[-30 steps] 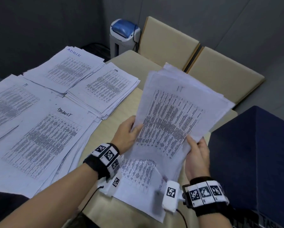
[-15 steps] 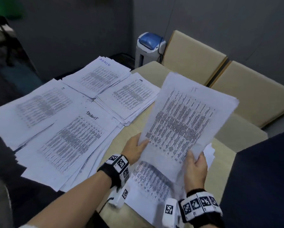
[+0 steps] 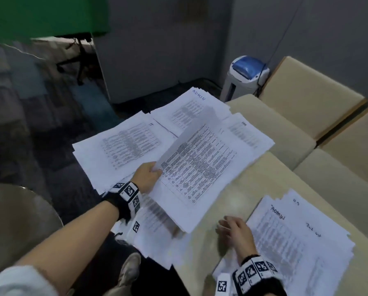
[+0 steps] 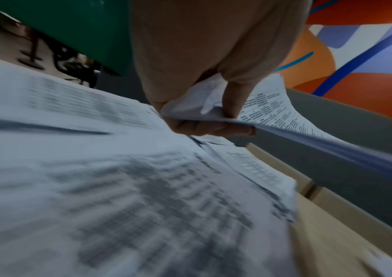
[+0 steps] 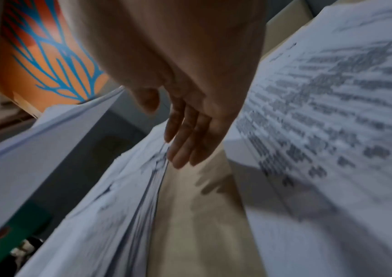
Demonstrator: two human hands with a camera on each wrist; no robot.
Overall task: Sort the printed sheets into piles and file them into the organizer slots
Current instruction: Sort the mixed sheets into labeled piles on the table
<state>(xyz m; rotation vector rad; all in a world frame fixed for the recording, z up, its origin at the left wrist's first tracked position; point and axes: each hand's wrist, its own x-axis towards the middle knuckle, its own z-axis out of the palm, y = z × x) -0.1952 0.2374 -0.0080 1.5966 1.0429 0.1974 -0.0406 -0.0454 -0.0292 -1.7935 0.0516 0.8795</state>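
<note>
This looks like an office: a paper shredder [image 3: 246, 76] stands at 1 o'clock, printed sheet piles [image 3: 134, 144] cover beige tables [image 3: 285, 135], grey partition walls [image 3: 168, 39] behind.

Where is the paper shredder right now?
In the head view the shredder stands on the floor at upper right, against the grey wall, just beyond the table's far corner and behind the ADMIN pile.

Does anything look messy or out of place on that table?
Yes. The paper piles are fanned unevenly and overlap each other, and some hang over the table's near edge. The left hand holds one sheet above them.
</note>
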